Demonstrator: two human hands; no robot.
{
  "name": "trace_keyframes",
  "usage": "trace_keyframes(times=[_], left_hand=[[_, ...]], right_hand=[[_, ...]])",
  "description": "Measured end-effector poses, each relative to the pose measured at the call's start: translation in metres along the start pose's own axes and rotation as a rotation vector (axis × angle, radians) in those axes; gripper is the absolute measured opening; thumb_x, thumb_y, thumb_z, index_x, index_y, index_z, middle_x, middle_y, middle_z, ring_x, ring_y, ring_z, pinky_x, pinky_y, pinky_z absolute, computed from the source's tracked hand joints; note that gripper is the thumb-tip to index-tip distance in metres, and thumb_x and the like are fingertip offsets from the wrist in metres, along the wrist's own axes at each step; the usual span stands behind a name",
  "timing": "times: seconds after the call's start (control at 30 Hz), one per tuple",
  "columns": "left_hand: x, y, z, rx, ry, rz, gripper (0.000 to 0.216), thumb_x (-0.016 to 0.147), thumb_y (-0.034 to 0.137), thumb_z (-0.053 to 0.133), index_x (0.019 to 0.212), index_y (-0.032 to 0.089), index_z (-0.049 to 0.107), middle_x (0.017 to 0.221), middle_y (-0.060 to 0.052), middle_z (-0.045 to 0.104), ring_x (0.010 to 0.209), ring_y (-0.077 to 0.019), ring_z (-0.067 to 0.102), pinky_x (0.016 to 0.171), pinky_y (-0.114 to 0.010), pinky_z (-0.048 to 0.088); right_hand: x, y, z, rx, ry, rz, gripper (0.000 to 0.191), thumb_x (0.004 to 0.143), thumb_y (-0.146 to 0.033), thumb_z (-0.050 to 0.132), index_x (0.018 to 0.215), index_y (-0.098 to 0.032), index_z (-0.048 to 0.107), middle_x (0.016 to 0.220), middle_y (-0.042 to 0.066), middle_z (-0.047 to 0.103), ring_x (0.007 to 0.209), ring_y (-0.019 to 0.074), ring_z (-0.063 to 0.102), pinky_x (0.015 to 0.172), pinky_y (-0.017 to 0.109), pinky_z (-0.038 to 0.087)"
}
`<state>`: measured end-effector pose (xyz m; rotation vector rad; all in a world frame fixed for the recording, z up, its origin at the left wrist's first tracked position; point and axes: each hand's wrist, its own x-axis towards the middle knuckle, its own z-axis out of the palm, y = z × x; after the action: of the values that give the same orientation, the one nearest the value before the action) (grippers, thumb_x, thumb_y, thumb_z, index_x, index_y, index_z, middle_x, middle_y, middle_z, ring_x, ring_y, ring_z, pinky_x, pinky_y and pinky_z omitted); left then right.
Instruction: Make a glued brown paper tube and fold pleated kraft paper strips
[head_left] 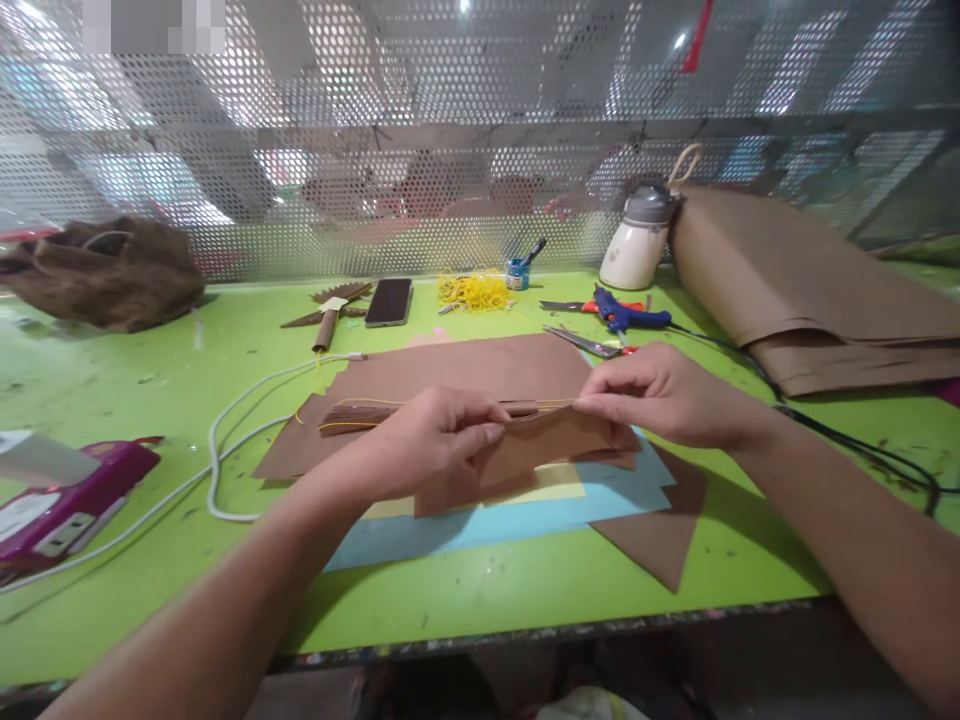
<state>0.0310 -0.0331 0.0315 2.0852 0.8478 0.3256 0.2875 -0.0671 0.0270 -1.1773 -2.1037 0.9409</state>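
My left hand [450, 435] and my right hand [652, 395] pinch the upper edge of a sheet of brown paper [540, 440] between thumbs and fingers. Just behind that edge lies a narrow pleated stack of brown paper [356, 417] with thin yellow string along it, partly hidden by my left hand. A large brown sheet [480, 360] is spread flat beneath. Under the held paper are a pale yellow sheet [562, 480] and a light blue sheet [487, 530]. Another brown piece [667, 520] sticks out at the lower right.
Behind the papers are a phone [389, 302], yellow string [474, 292], a blue jar [517, 274], scissors [585, 343] and a blue glue gun [626, 312]. A bottle [637, 240] and folded brown paper [817, 270] stand right. A purple power strip [82, 500] with white cable lies left.
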Motion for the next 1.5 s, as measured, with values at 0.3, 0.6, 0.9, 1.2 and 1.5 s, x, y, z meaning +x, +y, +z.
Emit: trace_keyframes(times=[0.3,0.6,0.9,1.2,1.5], left_hand=[[-0.002,-0.001,-0.004,-0.434,0.064,-0.134,0.026,0.084,0.037,0.06,0.074,0.013,0.057,0.055,0.003,0.056,0.051,-0.0058,0.047,0.047,-0.015,0.034],[-0.006,-0.001,0.005,-0.641,-0.148,-0.007,0.017,0.091,0.028,0.053,0.095,0.013,0.06,0.066,0.0,0.062,0.062,-0.0073,0.056,0.062,-0.017,0.041],[-0.001,-0.001,0.032,-0.852,-0.402,0.019,0.024,0.09,0.037,0.053,0.096,0.014,0.058,0.078,-0.005,0.064,0.069,-0.0136,0.062,0.068,-0.026,0.047],[-0.001,0.003,0.005,-0.393,0.16,0.015,0.02,0.085,0.03,0.057,0.092,0.013,0.065,0.085,-0.004,0.068,0.077,-0.0148,0.063,0.07,-0.026,0.05],[-0.005,0.011,0.016,0.3,0.157,0.257,0.017,0.084,0.024,0.057,0.084,0.017,0.072,0.078,-0.003,0.07,0.07,-0.013,0.061,0.064,-0.021,0.043]], right_hand=[[0.003,0.006,0.0,0.36,0.197,0.018,0.026,0.082,-0.04,0.064,0.07,-0.018,0.066,0.061,0.0,0.06,0.057,0.0124,0.057,0.052,0.023,0.046],[-0.002,-0.014,0.022,0.692,0.015,0.005,0.04,0.079,-0.037,0.069,0.118,-0.031,0.062,0.099,0.001,0.068,0.086,0.0156,0.065,0.071,0.024,0.052],[-0.005,-0.014,0.036,0.559,0.037,-0.264,0.012,0.082,-0.015,0.065,0.091,-0.02,0.072,0.095,0.005,0.062,0.085,0.0143,0.061,0.077,0.028,0.049],[-0.004,-0.017,0.032,0.362,-0.071,0.081,0.01,0.082,-0.025,0.064,0.077,-0.016,0.063,0.069,-0.002,0.061,0.063,0.0093,0.056,0.059,0.02,0.045],[-0.001,-0.014,0.034,-0.3,-0.255,0.005,0.014,0.084,-0.019,0.053,0.085,-0.017,0.066,0.077,0.001,0.067,0.068,0.0135,0.057,0.061,0.025,0.041]])
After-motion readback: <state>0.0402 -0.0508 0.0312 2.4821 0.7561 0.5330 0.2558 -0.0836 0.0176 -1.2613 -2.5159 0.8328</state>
